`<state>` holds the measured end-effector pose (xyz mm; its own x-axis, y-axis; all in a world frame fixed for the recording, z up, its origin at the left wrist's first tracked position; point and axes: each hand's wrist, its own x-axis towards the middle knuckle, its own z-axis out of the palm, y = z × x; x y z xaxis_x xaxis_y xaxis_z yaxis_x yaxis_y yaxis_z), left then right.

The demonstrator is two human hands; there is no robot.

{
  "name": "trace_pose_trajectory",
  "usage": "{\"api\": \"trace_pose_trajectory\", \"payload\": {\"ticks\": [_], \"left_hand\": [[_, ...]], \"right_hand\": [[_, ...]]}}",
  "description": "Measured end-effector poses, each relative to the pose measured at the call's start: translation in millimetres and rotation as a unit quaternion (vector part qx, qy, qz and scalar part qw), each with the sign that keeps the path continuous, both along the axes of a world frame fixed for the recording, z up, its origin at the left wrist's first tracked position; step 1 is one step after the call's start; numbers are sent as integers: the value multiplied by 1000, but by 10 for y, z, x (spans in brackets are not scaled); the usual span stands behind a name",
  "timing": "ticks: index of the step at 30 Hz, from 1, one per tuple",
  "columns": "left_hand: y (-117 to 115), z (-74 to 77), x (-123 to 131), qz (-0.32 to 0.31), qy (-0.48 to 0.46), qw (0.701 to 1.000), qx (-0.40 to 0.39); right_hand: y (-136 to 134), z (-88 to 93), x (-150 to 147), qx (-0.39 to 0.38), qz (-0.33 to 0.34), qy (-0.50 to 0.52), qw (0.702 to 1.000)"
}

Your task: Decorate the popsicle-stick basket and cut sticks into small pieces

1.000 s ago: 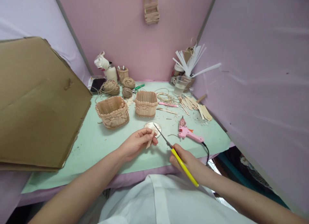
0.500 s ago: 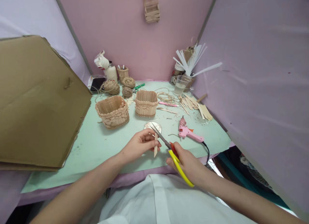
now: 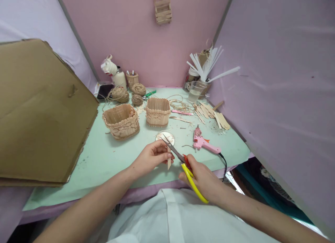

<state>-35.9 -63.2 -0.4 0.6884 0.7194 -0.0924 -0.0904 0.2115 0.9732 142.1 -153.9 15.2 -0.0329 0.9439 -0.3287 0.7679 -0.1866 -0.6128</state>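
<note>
My left hand [image 3: 149,158] pinches a short wooden craft stick [image 3: 169,161], which hangs upright with its pointed end down, just above the table's front edge. My right hand [image 3: 200,176] grips yellow-handled scissors [image 3: 180,158]; their open blades meet the stick near its top. A small round lid [image 3: 165,136] lies on the green table [image 3: 104,156] just behind the blades.
Two stick-built baskets [image 3: 121,120] [image 3: 157,112] stand mid-table, with twine balls [image 3: 119,94] behind them. A pink glue gun [image 3: 202,142] lies to the right, loose sticks [image 3: 211,112] and a plastic cup [image 3: 195,91] further back. A big cardboard sheet [image 3: 39,110] covers the left side.
The stick has turned from slanted to upright in my left hand. My right hand slid up the scissors toward the stick, and the blades opened around it.
</note>
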Motion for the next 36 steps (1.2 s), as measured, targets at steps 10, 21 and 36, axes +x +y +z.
{"api": "trace_pose_trajectory", "payload": {"ticks": [10, 21, 36], "left_hand": [[-8, -21, 11, -7, 4, 1000, -4], [-78, 5, 1, -37, -2, 999, -39], [-445, -76, -172, -59, 15, 989, -134]], "right_hand": [[-13, -70, 24, -6, 13, 12, 1000], [-69, -29, 85, -22, 55, 69, 996], [-181, 113, 157, -136, 133, 22, 982]]}}
